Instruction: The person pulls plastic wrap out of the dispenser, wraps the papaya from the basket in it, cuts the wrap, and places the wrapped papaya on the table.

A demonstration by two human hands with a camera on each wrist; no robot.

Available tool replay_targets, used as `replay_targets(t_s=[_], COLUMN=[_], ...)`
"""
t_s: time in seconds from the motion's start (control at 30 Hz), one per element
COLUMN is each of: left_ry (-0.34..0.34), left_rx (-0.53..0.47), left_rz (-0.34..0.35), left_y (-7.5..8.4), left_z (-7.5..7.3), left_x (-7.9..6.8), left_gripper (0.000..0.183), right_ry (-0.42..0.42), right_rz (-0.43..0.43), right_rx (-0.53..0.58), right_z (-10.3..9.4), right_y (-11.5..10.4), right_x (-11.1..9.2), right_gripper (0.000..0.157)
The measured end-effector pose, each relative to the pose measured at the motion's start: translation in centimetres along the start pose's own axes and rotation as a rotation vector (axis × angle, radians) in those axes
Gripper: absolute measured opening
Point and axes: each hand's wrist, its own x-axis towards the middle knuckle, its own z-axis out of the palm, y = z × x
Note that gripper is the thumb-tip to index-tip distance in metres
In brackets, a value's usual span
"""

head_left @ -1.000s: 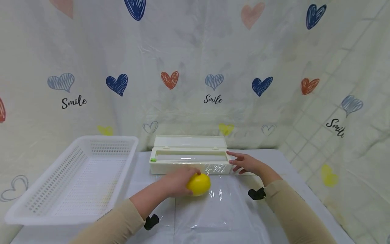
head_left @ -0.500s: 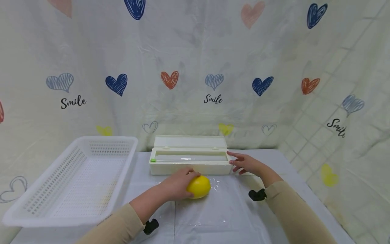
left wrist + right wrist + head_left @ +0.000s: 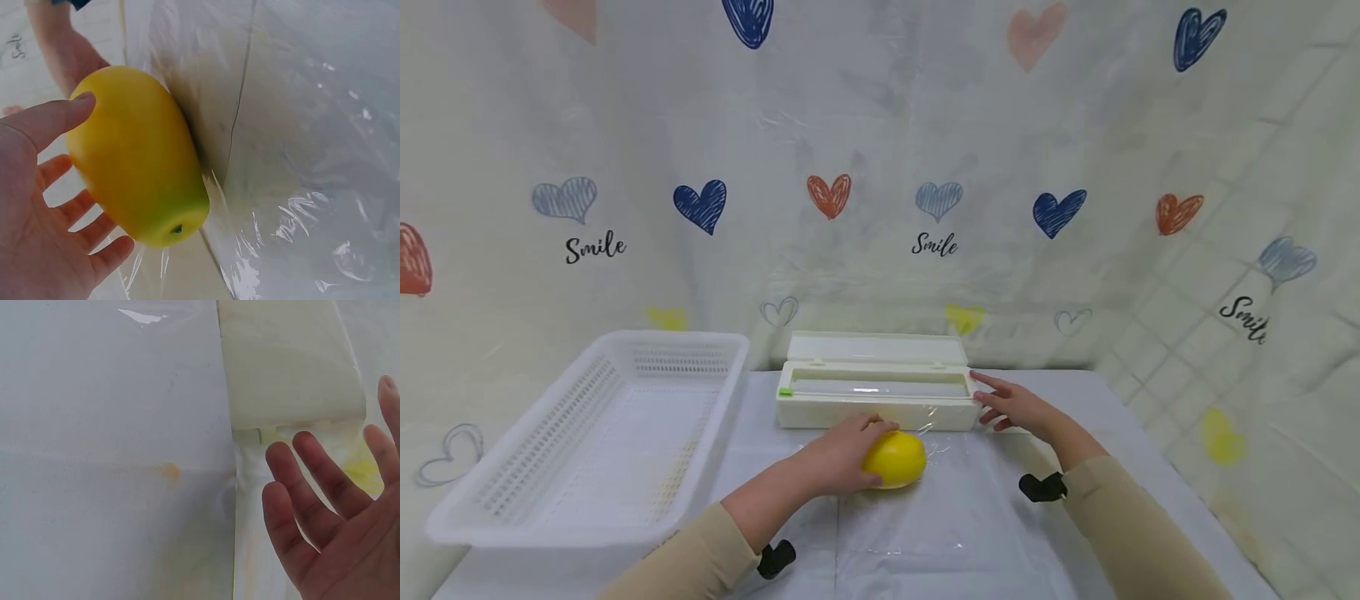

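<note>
My left hand point(image 3: 847, 454) holds an oblong yellow mango-like fruit point(image 3: 898, 460) from its left side, thumb and fingers spread around it. In the left wrist view the fruit point(image 3: 137, 156) shows a greenish end with a small stem mark. It is over clear plastic film point(image 3: 943, 517) drawn out across the table. Behind stands a white cling film dispenser point(image 3: 880, 413), lid point(image 3: 880, 346) raised, a roll visible inside and a green slider point(image 3: 786, 392) at its left. My right hand point(image 3: 1017, 408) is at the dispenser's right end, fingers loosely extended, holding nothing.
A white perforated plastic basket point(image 3: 715, 433) takes up the left of the table. The white-covered table point(image 3: 1067, 387) backs onto a curtain point(image 3: 880, 275) printed with hearts. At the right the table edge runs beside a tile-patterned part of the curtain.
The left hand and fruit have come slightly nearer to me, then stayed in place. The right hand keeps its place by the dispenser. The head view has shifted a little to the left.
</note>
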Motion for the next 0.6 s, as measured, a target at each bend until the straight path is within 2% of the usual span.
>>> replay_targets(t_s=[0.1, 0.3, 0.43, 0.6], left_ry=[0.000, 0.004, 0.015, 0.014], left_rx=[-0.005, -0.022, -0.014, 0.011], left_rz=[-0.012, -0.034, -0.052, -0.043], left_y=[-0.1, -0.5, -1.0, -1.2], left_z=[-0.1, -0.3, -0.5, -1.2], left_x=[-0.2, -0.9, -1.9, -3.9], left_gripper=[0.073, 0.074, 0.074, 0.071], right_ry=[0.042, 0.114, 0.134, 0.138], right_rz=[-0.033, -0.124, -0.204, -0.240], right_rx=[-0.024, -0.145, -0.237, -0.320], right_z=[-0.1, -0.2, 0.0, 0.8], right_y=[0.0, -0.1, -0.6, -1.9], right_x=[-0.1, -1.0, -2.4, -5.0], right_gripper=[0.073, 0.068, 0.063, 0.054])
